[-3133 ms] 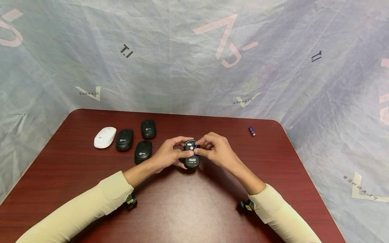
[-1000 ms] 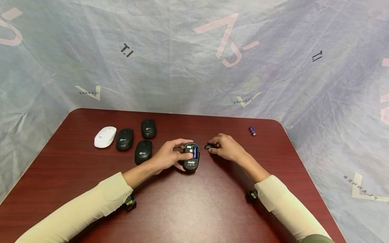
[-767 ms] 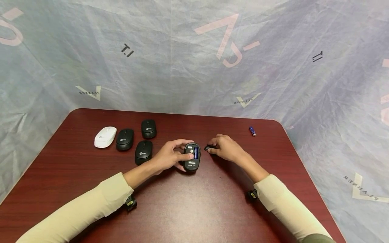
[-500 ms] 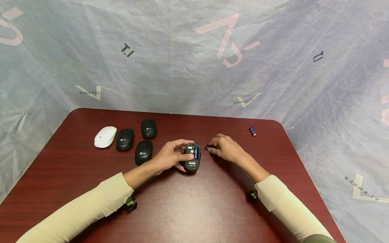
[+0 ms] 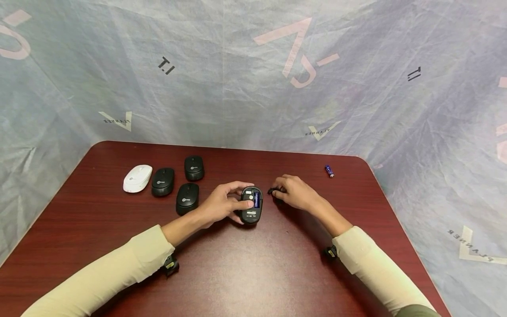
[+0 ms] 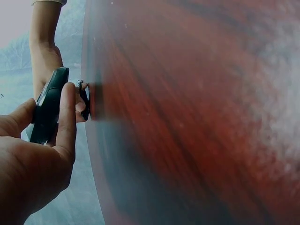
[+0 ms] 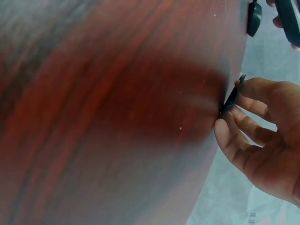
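Note:
In the head view my left hand (image 5: pixel 219 203) grips a black computer mouse (image 5: pixel 251 217) by its edges, underside up, with the thumb across the bottom. A blue battery (image 5: pixel 257 200) lies inside its uncovered compartment. From the side, the left wrist view shows the mouse (image 6: pixel 48 110) between thumb and fingers, lifted off the table. To the right of it, my right hand (image 5: pixel 298 192) pinches a small black battery cover (image 7: pixel 232 97) at the table surface. One end of that cover (image 5: pixel 270 191) pokes out past the fingertips; the rest is partly hidden in the head view.
Three black mice (image 5: pixel 162 182) and a white mouse (image 5: pixel 137 178) stand at the left of the dark red table (image 5: pixel 253 268). Another blue battery (image 5: pixel 329 171) lies far right. A printed grey sheet (image 5: pixel 222 79) hangs behind the table.
Earlier the right hand was at the mouse with the blue battery; the battery now sits in the compartment. That hand has moved right to the battery cover, which turns slightly in its fingers.

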`<action>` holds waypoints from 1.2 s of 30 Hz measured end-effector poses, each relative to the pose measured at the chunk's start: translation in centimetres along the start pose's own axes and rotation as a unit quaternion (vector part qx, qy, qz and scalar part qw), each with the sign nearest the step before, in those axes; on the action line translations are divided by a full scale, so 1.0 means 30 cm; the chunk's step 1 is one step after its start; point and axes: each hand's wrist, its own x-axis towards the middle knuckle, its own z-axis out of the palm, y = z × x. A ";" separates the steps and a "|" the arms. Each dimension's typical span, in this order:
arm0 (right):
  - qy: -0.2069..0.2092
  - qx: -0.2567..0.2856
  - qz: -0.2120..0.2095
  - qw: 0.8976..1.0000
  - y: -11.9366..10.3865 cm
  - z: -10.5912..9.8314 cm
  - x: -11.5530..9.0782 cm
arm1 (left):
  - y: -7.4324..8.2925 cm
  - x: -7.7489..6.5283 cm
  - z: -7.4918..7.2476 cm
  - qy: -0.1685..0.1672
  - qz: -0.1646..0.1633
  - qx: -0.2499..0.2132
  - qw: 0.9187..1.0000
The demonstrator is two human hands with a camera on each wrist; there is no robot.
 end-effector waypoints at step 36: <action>-0.037 -0.067 -0.063 0.995 0.007 -0.042 -0.047 | 0.001 -0.003 0.004 -0.004 0.003 -0.009 1.000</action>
